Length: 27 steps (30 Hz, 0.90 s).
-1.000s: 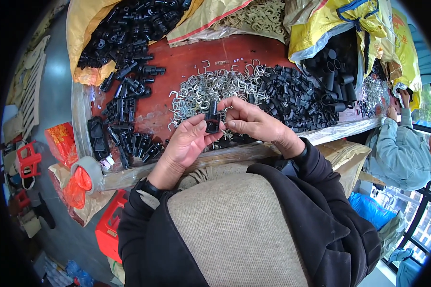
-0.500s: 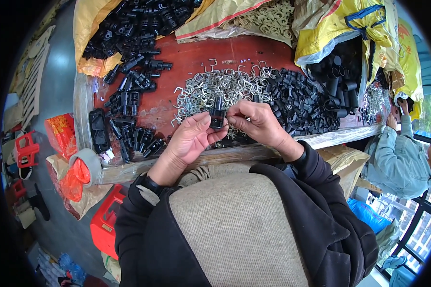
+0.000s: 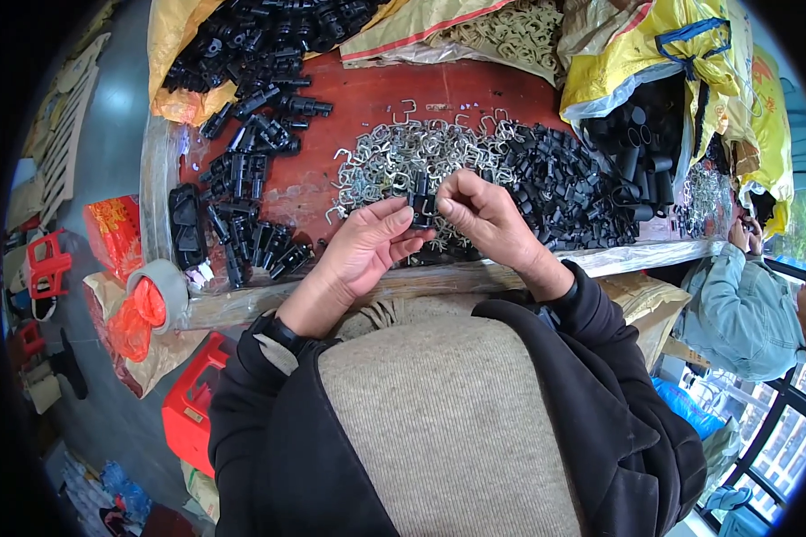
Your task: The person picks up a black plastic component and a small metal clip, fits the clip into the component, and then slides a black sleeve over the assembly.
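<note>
My left hand (image 3: 364,248) grips a black plastic tube fitting (image 3: 422,191) upright between thumb and fingers, over the near part of the worktable. Close against the fitting's right side, my right hand (image 3: 494,225) has its thumb and forefinger pinched together. Whatever sits between those fingertips is too small to make out. Just beyond my hands lies a heap of bent silvery metal clips (image 3: 376,154). It runs into a pile of short black plastic pieces (image 3: 557,190) on the right. Similar black fittings (image 3: 244,172) are strewn along the table's left side.
The red tabletop (image 3: 331,98) has a plastic-wrapped wooden rim (image 3: 242,309). Sacks stand along its back, among them a yellow sack (image 3: 613,67) of black tubes. A roll of tape (image 3: 172,291) hangs at the left corner, above a red stool (image 3: 192,403). Another person (image 3: 739,300) works at the right.
My right hand's fingers have drawn slightly up and away from the fitting, which my left hand still holds. At the right, the other person's hands have come together.
</note>
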Each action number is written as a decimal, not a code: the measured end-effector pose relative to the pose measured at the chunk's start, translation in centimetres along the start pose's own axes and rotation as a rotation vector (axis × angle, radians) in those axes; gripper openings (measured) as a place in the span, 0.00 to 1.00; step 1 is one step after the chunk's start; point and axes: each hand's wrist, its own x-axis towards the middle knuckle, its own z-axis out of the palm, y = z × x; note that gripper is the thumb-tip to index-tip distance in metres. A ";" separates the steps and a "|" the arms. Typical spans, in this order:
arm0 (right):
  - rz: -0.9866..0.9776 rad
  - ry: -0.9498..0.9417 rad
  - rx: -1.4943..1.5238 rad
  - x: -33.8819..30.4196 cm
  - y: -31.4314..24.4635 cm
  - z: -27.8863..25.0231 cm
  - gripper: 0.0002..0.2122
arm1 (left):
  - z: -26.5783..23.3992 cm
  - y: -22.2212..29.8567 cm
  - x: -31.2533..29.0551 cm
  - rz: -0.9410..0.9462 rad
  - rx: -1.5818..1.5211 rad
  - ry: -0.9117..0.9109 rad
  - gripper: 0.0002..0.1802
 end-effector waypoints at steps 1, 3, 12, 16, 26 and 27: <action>0.003 0.003 -0.017 0.0 -0.2 0.0 0.05 | 0.2 0.1 -0.1 -0.002 0.007 -0.001 0.10; -0.067 0.015 -0.093 0.1 -0.5 0.2 0.05 | 0.3 0.1 -0.2 -0.005 0.013 -0.001 0.10; -0.341 0.047 -0.392 -0.1 -1.3 0.6 0.04 | 0.0 -0.2 -0.5 -0.016 0.064 -0.011 0.10; -0.377 0.025 -0.443 0.0 -1.0 0.6 0.05 | 0.2 -0.3 -0.5 -0.006 0.097 0.029 0.10; 0.085 -0.089 0.104 0.1 1.1 0.1 0.06 | 0.2 0.3 -0.4 -0.051 0.236 0.030 0.12; 0.076 -0.137 0.129 0.5 1.1 -0.9 0.06 | 0.1 0.3 -0.4 -0.045 0.237 0.020 0.12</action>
